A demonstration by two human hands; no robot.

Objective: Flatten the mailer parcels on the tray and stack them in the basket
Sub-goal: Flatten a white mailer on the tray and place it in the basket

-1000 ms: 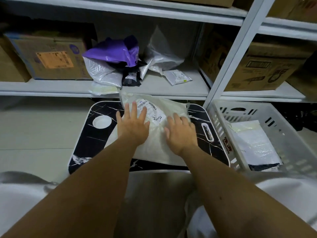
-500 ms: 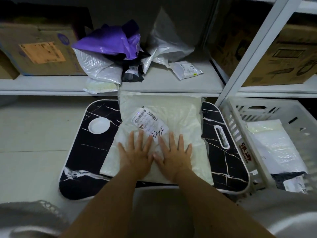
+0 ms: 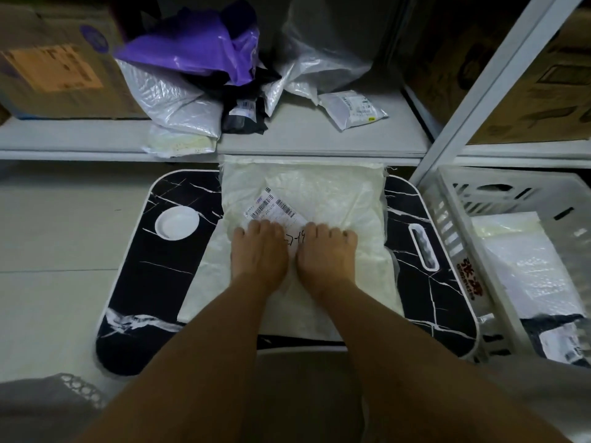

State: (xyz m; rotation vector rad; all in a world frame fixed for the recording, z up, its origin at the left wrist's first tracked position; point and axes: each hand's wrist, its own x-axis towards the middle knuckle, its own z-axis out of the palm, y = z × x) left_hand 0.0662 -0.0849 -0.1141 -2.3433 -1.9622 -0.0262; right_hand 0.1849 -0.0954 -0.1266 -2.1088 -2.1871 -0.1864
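- Both hands press palm-down on the white mailer parcel [image 3: 339, 212], the grip of each loose: the fingers bend at the knuckles with the tips pushing into the plastic, pinching nothing.
- Left hand [image 3: 257, 251] covers the near edge of the shipping label [image 3: 275, 209]; right hand [image 3: 326, 254] lies just beside it, and handwritten marks show in the gap between the two.
- Compared with half a second ago, the fingers no longer lie spread and straight; they are now bunched and bent, and both hands sit a little farther up the parcel, onto the label's near part.
- One second ago the hands were apart on a puffier parcel; now they are close together and the parcel looks flatter and broader.
- Parcel lies on the black marble-patterned tray [image 3: 134, 276], its far edge reaching the shelf [image 3: 319, 135] front, its near edge close to the tray's near rim.
- White round recess [image 3: 177, 222] shows on the tray's left side, a slot handle [image 3: 423, 247] on its right.
- White basket [image 3: 454, 238] stands just right of the tray, with flattened mailers [image 3: 524, 266] stacked in it.
- On the shelf beyond lie a purple bag [image 3: 198, 46], more crumpled mailers [image 3: 166, 97] and cardboard boxes [image 3: 57, 59].
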